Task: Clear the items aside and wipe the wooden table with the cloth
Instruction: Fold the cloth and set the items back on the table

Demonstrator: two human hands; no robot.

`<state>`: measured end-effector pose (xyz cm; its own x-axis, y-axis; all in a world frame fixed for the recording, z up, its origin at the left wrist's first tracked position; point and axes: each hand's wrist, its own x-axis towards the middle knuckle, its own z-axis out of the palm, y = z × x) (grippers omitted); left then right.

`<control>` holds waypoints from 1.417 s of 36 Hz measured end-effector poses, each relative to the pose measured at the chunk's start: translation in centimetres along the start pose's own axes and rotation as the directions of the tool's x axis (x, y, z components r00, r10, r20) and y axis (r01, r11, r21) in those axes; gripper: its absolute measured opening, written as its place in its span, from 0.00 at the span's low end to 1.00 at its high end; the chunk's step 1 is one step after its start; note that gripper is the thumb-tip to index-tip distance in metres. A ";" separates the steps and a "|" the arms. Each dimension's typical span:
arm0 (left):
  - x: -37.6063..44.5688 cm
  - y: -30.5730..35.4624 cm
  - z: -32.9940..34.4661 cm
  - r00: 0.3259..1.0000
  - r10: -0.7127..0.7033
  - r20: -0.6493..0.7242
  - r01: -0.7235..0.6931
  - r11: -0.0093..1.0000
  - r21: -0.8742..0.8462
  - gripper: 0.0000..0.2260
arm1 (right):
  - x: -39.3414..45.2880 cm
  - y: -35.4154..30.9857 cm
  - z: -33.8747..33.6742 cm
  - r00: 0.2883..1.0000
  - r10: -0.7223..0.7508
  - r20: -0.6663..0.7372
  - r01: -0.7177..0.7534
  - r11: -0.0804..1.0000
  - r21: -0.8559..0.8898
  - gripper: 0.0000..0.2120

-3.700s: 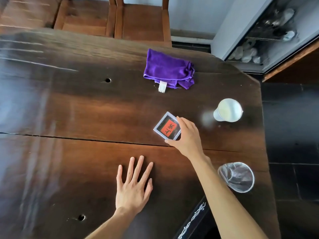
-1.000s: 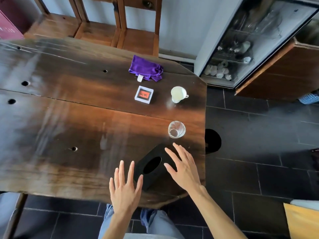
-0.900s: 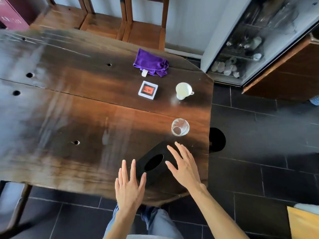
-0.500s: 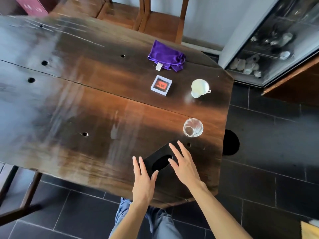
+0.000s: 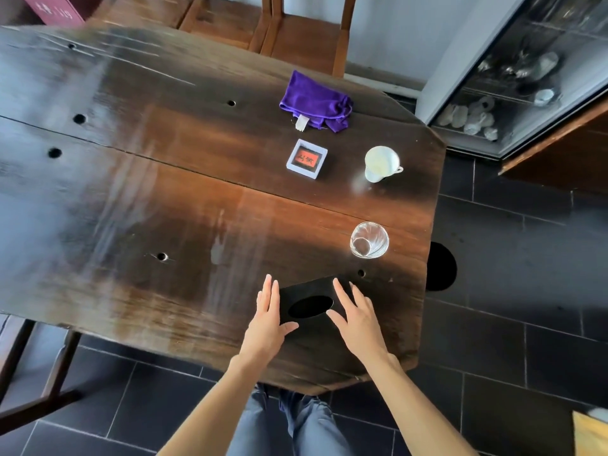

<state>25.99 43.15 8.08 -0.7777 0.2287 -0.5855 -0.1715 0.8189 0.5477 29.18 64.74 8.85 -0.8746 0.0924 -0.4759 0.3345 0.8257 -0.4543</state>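
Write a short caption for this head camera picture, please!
Two open hands, left hand and right hand, flank a black box on the wooden table.

Dark tiled floor [image 5: 513, 350]; wooden chairs [image 5: 296, 31] by pale wall [image 5: 394, 31]; glass-fronted cabinet [image 5: 526, 77] at right.

Box [image 5: 309, 302] between both hands at table [image 5: 164, 192] near edge; glass [image 5: 369, 240], cup [image 5: 380, 163], cloth [image 5: 314, 100] lining up behind.
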 end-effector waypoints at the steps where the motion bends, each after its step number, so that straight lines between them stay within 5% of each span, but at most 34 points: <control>1: 0.4 -0.2 -0.4 1.000 0.021 0.019 -0.022 1.000 0.021 0.44 | -0.2 0.0 0.2 1.000 0.010 -0.009 -0.010 1.000 0.005 0.32; 14: 3.9 -1.3 -5.5 0.950 0.199 0.241 -0.230 0.967 0.109 0.46 | -3.5 -2.2 4.9 0.967 0.161 -0.199 -0.143 0.984 0.103 0.41; 19: 3.0 -1.1 -5.2 0.985 0.125 0.120 -0.125 0.992 -0.010 0.50 | -3.9 -2.7 3.6 0.959 0.249 -0.133 -0.185 0.911 0.370 0.30; 22: 1.9 -1.5 -4.6 0.999 0.035 0.021 -0.030 0.976 -0.218 0.44 | -4.0 -2.6 2.6 0.944 0.293 -0.153 -0.175 0.836 0.520 0.33; 26: 1.1 -1.9 -4.1 0.982 -0.187 0.020 0.175 0.871 -0.459 0.34 | -3.5 -2.2 2.2 0.874 0.484 -0.039 -0.341 0.669 0.661 0.34; 31: 0.7 -2.4 -3.8 0.979 -0.196 0.058 0.202 0.886 -0.417 0.24 | -3.2 -2.7 2.6 0.867 0.497 0.036 -0.394 0.639 0.660 0.30; 51: -0.9 -4.1 -5.8 0.967 -0.247 0.057 0.244 0.845 -0.477 0.26 | -2.3 -5.1 4.2 0.862 0.506 0.043 -0.393 0.612 0.687 0.26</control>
<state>23.85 36.51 9.82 -0.6754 0.0490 -0.7358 -0.6227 0.4966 0.6047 30.99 57.95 9.09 -0.5693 0.4737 -0.6719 0.7894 0.0865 -0.6078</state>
